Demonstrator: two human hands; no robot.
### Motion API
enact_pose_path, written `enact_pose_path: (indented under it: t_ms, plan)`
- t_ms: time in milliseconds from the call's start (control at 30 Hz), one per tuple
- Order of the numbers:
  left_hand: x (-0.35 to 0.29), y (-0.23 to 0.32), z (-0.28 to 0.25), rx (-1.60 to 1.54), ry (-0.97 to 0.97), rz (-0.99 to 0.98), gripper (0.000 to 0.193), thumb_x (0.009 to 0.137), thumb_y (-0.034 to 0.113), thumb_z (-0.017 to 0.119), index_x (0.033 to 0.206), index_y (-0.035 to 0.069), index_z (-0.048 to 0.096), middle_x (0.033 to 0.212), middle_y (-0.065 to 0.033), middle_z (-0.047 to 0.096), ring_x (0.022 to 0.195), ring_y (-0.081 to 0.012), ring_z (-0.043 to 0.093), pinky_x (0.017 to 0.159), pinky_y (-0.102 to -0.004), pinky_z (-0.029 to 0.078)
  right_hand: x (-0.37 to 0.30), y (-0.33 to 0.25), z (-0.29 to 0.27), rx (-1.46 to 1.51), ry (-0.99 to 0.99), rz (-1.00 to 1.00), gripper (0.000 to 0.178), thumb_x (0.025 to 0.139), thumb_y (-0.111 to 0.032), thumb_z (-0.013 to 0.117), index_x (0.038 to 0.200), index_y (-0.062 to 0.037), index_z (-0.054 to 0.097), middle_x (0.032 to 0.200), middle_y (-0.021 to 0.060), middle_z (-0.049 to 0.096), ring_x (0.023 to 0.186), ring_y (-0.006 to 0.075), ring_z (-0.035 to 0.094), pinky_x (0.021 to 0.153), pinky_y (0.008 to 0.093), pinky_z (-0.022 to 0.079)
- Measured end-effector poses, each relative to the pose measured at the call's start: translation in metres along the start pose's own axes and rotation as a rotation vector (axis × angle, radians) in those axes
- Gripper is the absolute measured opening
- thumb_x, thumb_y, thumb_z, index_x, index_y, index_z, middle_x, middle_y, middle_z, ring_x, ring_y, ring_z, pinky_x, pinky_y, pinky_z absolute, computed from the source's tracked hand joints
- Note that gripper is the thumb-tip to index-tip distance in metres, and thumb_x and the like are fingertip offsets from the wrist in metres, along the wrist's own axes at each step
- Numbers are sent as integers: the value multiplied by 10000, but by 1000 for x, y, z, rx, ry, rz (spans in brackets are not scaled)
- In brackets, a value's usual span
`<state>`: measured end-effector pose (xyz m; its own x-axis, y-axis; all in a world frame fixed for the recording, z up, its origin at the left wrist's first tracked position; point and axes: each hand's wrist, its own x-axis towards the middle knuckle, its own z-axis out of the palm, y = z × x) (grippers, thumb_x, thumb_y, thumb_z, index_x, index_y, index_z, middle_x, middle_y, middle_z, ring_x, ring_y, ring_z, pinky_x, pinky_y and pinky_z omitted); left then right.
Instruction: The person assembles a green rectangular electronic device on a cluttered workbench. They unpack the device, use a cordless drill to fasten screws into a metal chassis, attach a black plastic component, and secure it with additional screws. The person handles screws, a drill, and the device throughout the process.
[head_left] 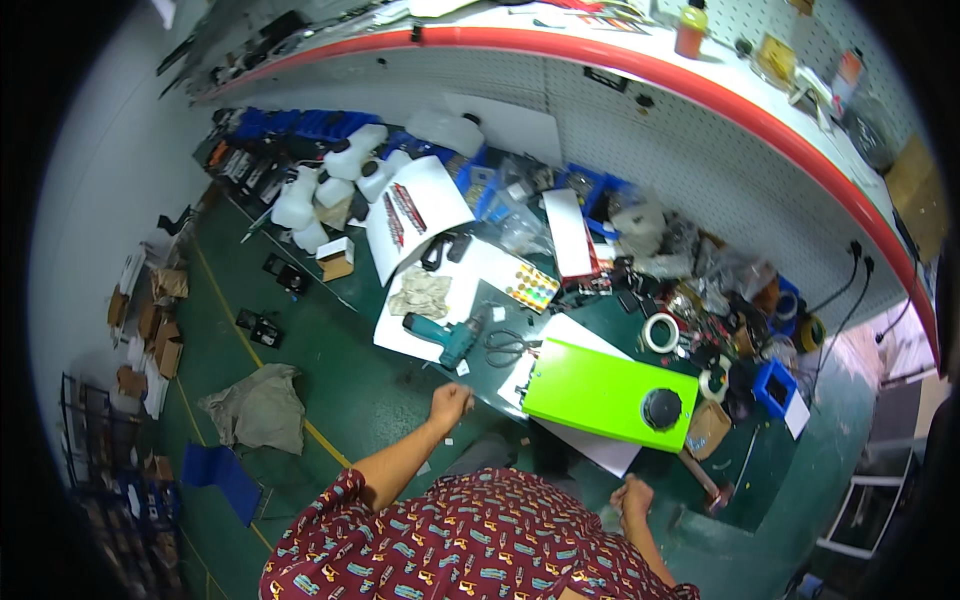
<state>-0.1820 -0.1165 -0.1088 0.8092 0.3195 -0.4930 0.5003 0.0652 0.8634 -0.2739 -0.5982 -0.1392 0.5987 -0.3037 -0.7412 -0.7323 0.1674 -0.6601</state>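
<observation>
My left hand (452, 403) is curled closed in front of the bench edge, nearest the teal cordless drill (456, 340). Whatever it may hold is hidden by the fingers. Lower and to the right, my right hand (633, 497) is also closed, just off the bench edge, and I cannot make out anything in it. Between and beyond the hands lies a lime-green box-shaped tank (590, 390) with a round black cap (661, 408). It rests partly on a white sheet (600, 452), and neither hand touches it. Black-handled scissors (508, 347) lie left of the tank.
A hammer (712, 492) lies at the right of the bench. Tape rolls (660, 333), a blue bin (774, 388) and a sticker sheet (532, 288) sit behind. White plastic bottles (294, 200) crowd the far left. A red-edged shelf (560, 42) overhangs. Grey cloth (262, 408) lies on the floor.
</observation>
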Motion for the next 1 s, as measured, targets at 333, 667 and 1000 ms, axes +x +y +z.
enact_pose_path:
  t_ms: [333,667,1000]
  plan:
    - [68,-12,-82,223,124,56,225,952,212,684,851,19,741,751,-69,727,639,-126,636,584,-320,496,14,8,52,-245,-103,37,353,1004,-238,681,756,5,619,683,151,665,521,220,645,459,363,555]
    - [307,72,-143,720,27,548,418,927,83,622,1340,33,665,1190,-245,734,1125,-419,698,1016,-471,533,-82,-8,136,-560,-73,-39,270,1000,-225,681,849,-1,683,783,113,713,706,202,706,570,372,621]
    - [353,155,-116,734,422,348,422,876,142,776,1275,60,666,1223,-229,685,1181,-422,641,1015,-504,517,-129,39,165,-431,-22,32,302,1002,-212,705,778,-8,713,763,75,747,668,144,664,615,307,534]
